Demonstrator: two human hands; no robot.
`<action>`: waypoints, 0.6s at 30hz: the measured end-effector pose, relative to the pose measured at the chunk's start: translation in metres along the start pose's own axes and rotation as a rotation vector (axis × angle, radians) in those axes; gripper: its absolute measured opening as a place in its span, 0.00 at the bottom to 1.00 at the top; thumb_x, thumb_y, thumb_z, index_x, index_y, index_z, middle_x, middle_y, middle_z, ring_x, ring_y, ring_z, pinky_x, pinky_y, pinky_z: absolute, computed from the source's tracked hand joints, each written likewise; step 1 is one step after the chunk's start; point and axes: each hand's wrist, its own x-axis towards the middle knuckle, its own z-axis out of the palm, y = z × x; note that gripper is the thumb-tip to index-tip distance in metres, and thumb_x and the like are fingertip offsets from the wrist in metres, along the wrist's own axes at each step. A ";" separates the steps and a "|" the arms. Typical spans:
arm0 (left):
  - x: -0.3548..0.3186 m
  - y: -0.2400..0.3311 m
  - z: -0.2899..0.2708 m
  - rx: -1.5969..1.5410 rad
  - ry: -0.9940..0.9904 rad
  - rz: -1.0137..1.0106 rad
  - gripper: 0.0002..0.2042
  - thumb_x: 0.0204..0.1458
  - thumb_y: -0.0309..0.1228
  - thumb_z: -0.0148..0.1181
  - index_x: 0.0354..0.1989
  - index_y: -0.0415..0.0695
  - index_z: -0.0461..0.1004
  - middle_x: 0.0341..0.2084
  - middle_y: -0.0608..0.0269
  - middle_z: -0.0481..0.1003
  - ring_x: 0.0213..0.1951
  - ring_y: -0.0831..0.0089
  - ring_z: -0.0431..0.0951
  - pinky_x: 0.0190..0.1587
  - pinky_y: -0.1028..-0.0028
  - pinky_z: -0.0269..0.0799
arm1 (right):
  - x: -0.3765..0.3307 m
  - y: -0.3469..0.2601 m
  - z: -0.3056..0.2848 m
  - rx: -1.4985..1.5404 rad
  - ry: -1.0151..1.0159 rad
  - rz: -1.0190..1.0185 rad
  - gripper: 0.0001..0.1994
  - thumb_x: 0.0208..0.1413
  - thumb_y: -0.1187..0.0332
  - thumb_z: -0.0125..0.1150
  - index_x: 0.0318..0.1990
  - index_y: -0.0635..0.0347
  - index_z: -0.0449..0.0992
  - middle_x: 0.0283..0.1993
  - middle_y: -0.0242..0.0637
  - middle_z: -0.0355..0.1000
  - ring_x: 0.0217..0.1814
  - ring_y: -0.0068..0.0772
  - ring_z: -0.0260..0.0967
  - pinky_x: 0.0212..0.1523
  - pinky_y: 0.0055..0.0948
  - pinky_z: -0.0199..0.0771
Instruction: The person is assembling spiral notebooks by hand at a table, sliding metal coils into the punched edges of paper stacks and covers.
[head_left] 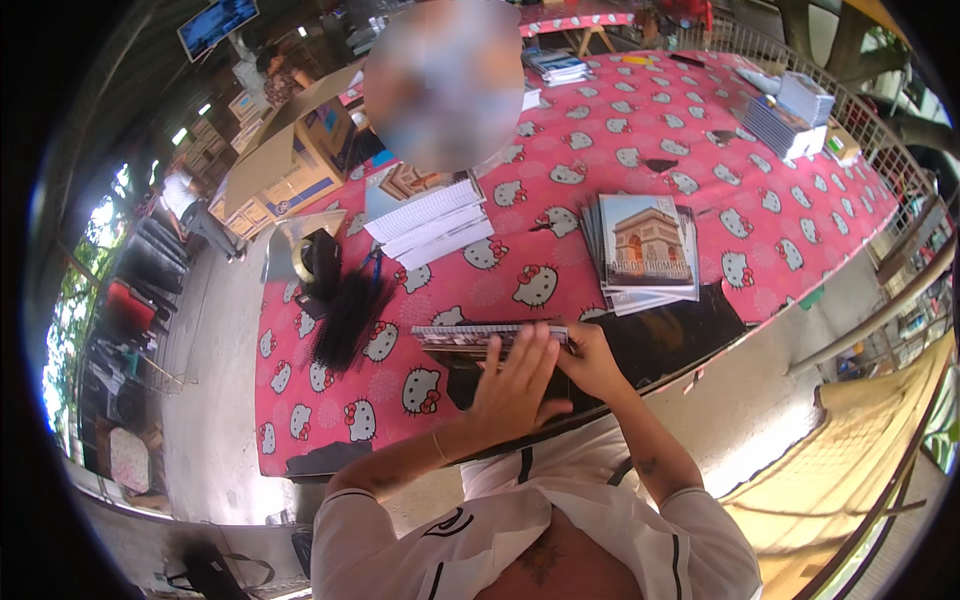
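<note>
Pink counter (640, 150); my left hand (515, 385) presses flat, unclenched, my right hand (590, 360) grasps notebook stack (470, 338). I'd square edges, black spirals (350, 315) leftward.

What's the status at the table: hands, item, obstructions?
Left hand flat on notebook stack. Right hand at its right end. Black binding combs beside it, not touching.

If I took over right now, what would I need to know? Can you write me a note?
Left hand: lies flat on top of the notebook stack, fingers spread.
Right hand: grip on the stack's right end.
The stack lies at the near edge of the pink table.
A pile of notebooks with a monument on the cover sits to the right, a bundle of black spirals to the left, white booklets behind.
Done or left: can't tell from here.
</note>
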 end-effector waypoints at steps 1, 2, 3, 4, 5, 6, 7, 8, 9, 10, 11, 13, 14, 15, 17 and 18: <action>0.002 0.002 -0.001 0.010 0.021 -0.005 0.46 0.59 0.62 0.45 0.70 0.29 0.56 0.71 0.35 0.54 0.74 0.41 0.50 0.70 0.33 0.34 | -0.001 0.000 0.000 -0.022 -0.007 -0.008 0.11 0.55 0.76 0.66 0.46 0.65 0.80 0.32 0.43 0.78 0.28 0.23 0.71 0.32 0.28 0.73; 0.024 -0.009 -0.010 0.099 -0.025 -0.086 0.46 0.59 0.64 0.42 0.70 0.28 0.56 0.71 0.35 0.54 0.74 0.41 0.51 0.70 0.33 0.34 | 0.001 -0.003 -0.002 0.033 -0.002 -0.086 0.10 0.54 0.75 0.67 0.44 0.65 0.80 0.30 0.44 0.76 0.26 0.29 0.69 0.30 0.31 0.72; 0.021 -0.010 -0.008 0.076 -0.036 -0.052 0.46 0.60 0.64 0.42 0.70 0.28 0.56 0.71 0.35 0.54 0.74 0.41 0.50 0.70 0.33 0.34 | 0.000 -0.005 -0.001 0.038 0.012 -0.027 0.10 0.54 0.75 0.67 0.44 0.65 0.79 0.29 0.45 0.75 0.25 0.30 0.69 0.30 0.31 0.71; 0.017 -0.009 -0.005 0.058 -0.035 -0.026 0.46 0.60 0.63 0.41 0.70 0.28 0.56 0.71 0.35 0.54 0.74 0.41 0.50 0.70 0.33 0.34 | 0.000 -0.007 -0.001 0.038 0.016 0.020 0.10 0.54 0.75 0.67 0.44 0.66 0.79 0.29 0.45 0.75 0.25 0.31 0.69 0.30 0.32 0.71; 0.012 -0.006 -0.001 0.040 -0.034 -0.001 0.45 0.61 0.63 0.40 0.70 0.28 0.56 0.72 0.35 0.53 0.74 0.40 0.50 0.70 0.33 0.34 | -0.001 -0.008 -0.001 0.038 0.020 0.067 0.10 0.54 0.75 0.67 0.43 0.66 0.79 0.28 0.45 0.75 0.25 0.33 0.68 0.30 0.32 0.71; -0.010 0.005 0.012 -0.025 -0.038 0.014 0.45 0.63 0.62 0.37 0.71 0.28 0.55 0.72 0.35 0.53 0.74 0.41 0.50 0.70 0.34 0.34 | -0.002 0.004 0.003 0.051 0.049 0.022 0.09 0.54 0.74 0.67 0.41 0.67 0.79 0.26 0.45 0.74 0.23 0.33 0.67 0.28 0.32 0.70; -0.007 0.006 0.009 -0.020 -0.022 -0.002 0.45 0.63 0.63 0.37 0.71 0.28 0.55 0.72 0.35 0.53 0.74 0.41 0.50 0.70 0.34 0.33 | -0.001 0.004 0.002 0.040 0.050 0.024 0.09 0.54 0.74 0.67 0.41 0.67 0.78 0.25 0.45 0.73 0.22 0.33 0.66 0.28 0.32 0.70; -0.002 0.006 0.006 -0.014 -0.006 -0.018 0.45 0.63 0.63 0.36 0.71 0.28 0.55 0.72 0.35 0.52 0.74 0.42 0.50 0.70 0.34 0.33 | -0.001 0.002 0.002 0.028 0.051 0.026 0.08 0.54 0.74 0.67 0.40 0.67 0.78 0.25 0.45 0.72 0.22 0.33 0.65 0.28 0.32 0.70; 0.005 0.003 0.003 -0.010 0.009 -0.034 0.45 0.63 0.63 0.35 0.71 0.29 0.55 0.72 0.35 0.52 0.75 0.42 0.50 0.70 0.34 0.32 | -0.001 0.002 0.002 0.017 0.051 0.029 0.08 0.54 0.74 0.67 0.40 0.67 0.78 0.24 0.45 0.72 0.21 0.33 0.64 0.27 0.32 0.69; 0.020 -0.003 -0.008 0.038 0.018 -0.082 0.45 0.63 0.63 0.35 0.71 0.29 0.55 0.72 0.35 0.53 0.75 0.43 0.50 0.71 0.35 0.32 | 0.001 0.003 0.002 0.064 0.045 0.043 0.09 0.53 0.73 0.68 0.40 0.67 0.78 0.22 0.44 0.71 0.20 0.35 0.65 0.26 0.32 0.69; 0.013 -0.002 -0.005 0.017 0.016 -0.060 0.44 0.64 0.62 0.35 0.70 0.28 0.56 0.72 0.36 0.53 0.75 0.44 0.50 0.71 0.35 0.32 | 0.000 0.003 0.001 0.025 0.019 0.064 0.11 0.54 0.73 0.68 0.43 0.66 0.78 0.25 0.42 0.72 0.23 0.29 0.65 0.28 0.30 0.69; -0.002 0.004 -0.003 -0.017 0.019 -0.014 0.43 0.65 0.60 0.36 0.70 0.28 0.56 0.72 0.36 0.54 0.75 0.44 0.49 0.71 0.36 0.31 | 0.000 -0.004 -0.002 -0.052 -0.030 0.097 0.13 0.56 0.75 0.66 0.50 0.65 0.78 0.29 0.39 0.75 0.28 0.19 0.64 0.32 0.25 0.69; -0.008 0.009 -0.006 -0.070 0.092 -0.057 0.38 0.65 0.56 0.44 0.69 0.31 0.59 0.70 0.41 0.60 0.74 0.48 0.54 0.71 0.37 0.30 | 0.001 -0.020 -0.006 -0.076 -0.037 0.005 0.14 0.58 0.74 0.66 0.52 0.66 0.78 0.34 0.37 0.78 0.32 0.19 0.69 0.35 0.24 0.72; -0.005 0.004 -0.006 -0.085 0.118 -0.083 0.36 0.64 0.54 0.48 0.68 0.33 0.61 0.68 0.44 0.62 0.73 0.50 0.57 0.72 0.38 0.30 | 0.002 -0.020 -0.010 -0.001 -0.035 -0.004 0.14 0.58 0.75 0.66 0.52 0.66 0.78 0.36 0.39 0.79 0.34 0.20 0.72 0.36 0.25 0.73; 0.023 -0.008 -0.028 -0.119 0.156 -0.132 0.32 0.63 0.50 0.55 0.66 0.37 0.66 0.65 0.49 0.67 0.70 0.53 0.63 0.72 0.40 0.30 | -0.004 -0.017 -0.023 0.153 -0.026 -0.010 0.15 0.56 0.75 0.68 0.51 0.66 0.79 0.39 0.43 0.80 0.36 0.22 0.76 0.38 0.27 0.76; 0.032 -0.012 -0.032 -0.220 0.211 -0.126 0.19 0.61 0.41 0.60 0.56 0.44 0.74 0.53 0.56 0.76 0.60 0.58 0.73 0.71 0.37 0.37 | -0.006 -0.015 -0.027 0.292 -0.003 0.045 0.14 0.58 0.75 0.67 0.51 0.66 0.80 0.39 0.42 0.81 0.39 0.19 0.76 0.43 0.25 0.78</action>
